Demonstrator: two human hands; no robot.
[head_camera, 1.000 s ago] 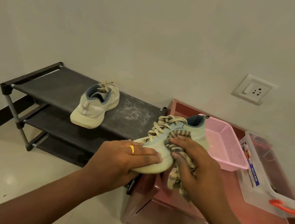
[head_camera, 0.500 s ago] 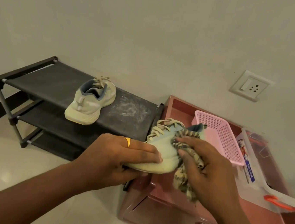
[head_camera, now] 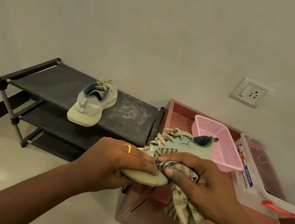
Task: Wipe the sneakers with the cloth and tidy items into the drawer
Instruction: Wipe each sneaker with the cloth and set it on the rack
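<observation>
— Where is my left hand (head_camera: 118,163)?
— Your left forearm comes in from the lower left. The hand is wrapped round the toe of the sneaker (head_camera: 192,146) — fingers across the top, palm beneath. 1 finger wears a gold ring (head_camera: 128,148).
— And my right hand (head_camera: 203,181)?
— It reaches in from the lower right, back of the hand up, fingers and thumb curled on the cloth (head_camera: 182,206), holding it against the sneaker's side. The fingertips of your 2 hands nearly meet.
</observation>
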